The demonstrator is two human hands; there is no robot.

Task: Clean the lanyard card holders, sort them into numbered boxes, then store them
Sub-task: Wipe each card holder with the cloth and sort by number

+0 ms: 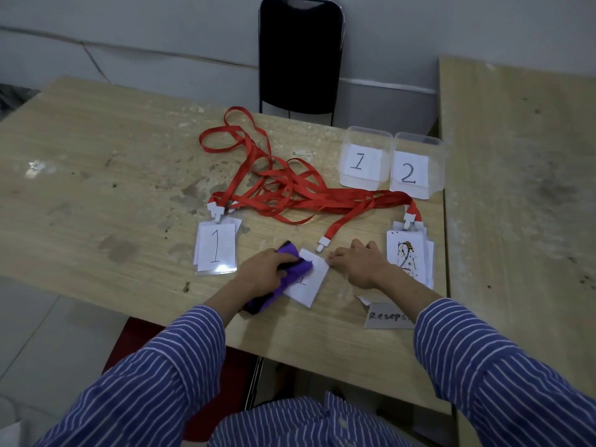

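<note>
My left hand (263,272) grips a purple cloth (290,269) and presses it on a card holder (309,282) marked 1, lying at the table's front middle. My right hand (354,262) pinches that holder's right edge with its fingertips. A stack of holders marked 1 (216,248) lies to the left. To the right sits a stained stack marked 2 (408,256). Tangled red lanyards (283,185) run from the holders across the table. Two clear boxes stand at the back right, labelled 1 (366,158) and 2 (416,166).
A paper label reading "Reseps" (387,316) lies near the front edge under my right forearm. A black chair (300,53) stands behind the wooden table (113,175). A second table (516,188) adjoins on the right. A red seat (154,333) shows below the table's front edge.
</note>
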